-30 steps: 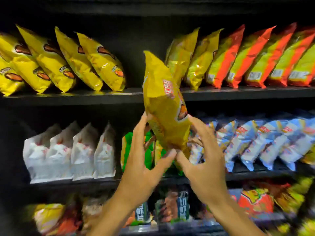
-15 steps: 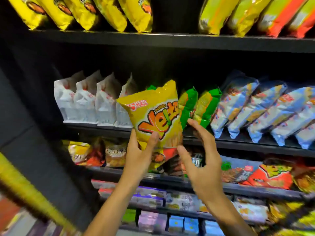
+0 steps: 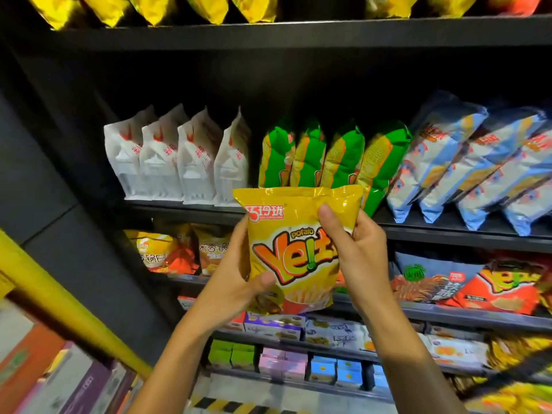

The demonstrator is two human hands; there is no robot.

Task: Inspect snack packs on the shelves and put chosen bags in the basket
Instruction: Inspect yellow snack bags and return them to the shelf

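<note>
Both hands now grip the yellow potato snack bag (image 3: pixel 294 249), left hand (image 3: pixel 236 282) at its lower edge w/ right hand (image 3: pixel 355 249) up top, turned front-on vs edge-on earlier, held before the shelves (image 3: pixel 298 32), so inspection's underway, basket unseen

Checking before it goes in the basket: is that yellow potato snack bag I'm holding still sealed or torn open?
Sealed, as far as visible: the yellow bag has an unbroken crimped top edge and looks puffed. Its back is hidden.
</note>
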